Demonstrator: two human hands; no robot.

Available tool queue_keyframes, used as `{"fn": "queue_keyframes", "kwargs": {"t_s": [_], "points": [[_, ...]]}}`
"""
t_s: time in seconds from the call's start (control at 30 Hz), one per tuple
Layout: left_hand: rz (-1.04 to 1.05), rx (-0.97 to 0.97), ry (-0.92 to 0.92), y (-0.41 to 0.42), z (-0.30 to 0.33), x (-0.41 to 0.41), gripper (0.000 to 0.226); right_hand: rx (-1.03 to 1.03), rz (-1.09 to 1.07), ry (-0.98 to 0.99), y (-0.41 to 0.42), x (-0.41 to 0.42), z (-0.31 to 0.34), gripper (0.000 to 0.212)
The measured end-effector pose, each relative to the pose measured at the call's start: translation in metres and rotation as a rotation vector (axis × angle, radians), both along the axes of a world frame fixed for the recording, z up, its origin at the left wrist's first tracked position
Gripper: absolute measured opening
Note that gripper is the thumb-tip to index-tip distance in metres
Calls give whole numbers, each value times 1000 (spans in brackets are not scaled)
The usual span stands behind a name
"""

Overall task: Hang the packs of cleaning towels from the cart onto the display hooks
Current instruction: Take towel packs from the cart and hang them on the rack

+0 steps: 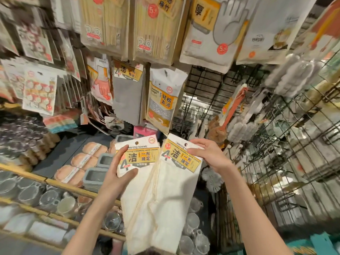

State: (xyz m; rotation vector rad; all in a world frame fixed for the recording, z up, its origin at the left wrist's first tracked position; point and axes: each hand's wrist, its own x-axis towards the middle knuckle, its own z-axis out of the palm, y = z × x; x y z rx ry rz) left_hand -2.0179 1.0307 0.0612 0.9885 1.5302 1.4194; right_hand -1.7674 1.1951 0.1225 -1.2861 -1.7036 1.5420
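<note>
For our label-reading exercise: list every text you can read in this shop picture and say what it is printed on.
"leaning towels", "4", "洁": left towel pack, in the left hand.
"5.9", "洁": right towel pack, in the right hand.
"轻松去污": hanging sponge pack.
"厚", "5.9": glove pack.
Smaller print: blurred.

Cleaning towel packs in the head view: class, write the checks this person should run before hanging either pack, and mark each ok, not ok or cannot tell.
1. Left hand grips the left towel pack by its header card: ok.
2. Right hand grips the right towel pack by its header card: ok.
3. Hang hole in each card uncovered by fingers: ok, both holes show near the top edges.
4. Packs separated so one can go on alone: not ok, their cloths overlap below the cards.
5. Matching grey towel pack already hanging above marks the spot: ok.
6. Free room left on that hook: cannot tell, the hook is hidden.
</note>
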Motion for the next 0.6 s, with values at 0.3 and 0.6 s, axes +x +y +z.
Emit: {"fn": "queue_keyframes", "kwargs": {"t_s": [0.3, 0.6], "points": [[138, -33, 189, 8, -11, -63, 70, -7, -191, -20, 67, -23, -43, 23], [147, -50, 316, 24, -16, -87, 75, 69, -212, -13, 110, -35, -78, 22]]}}
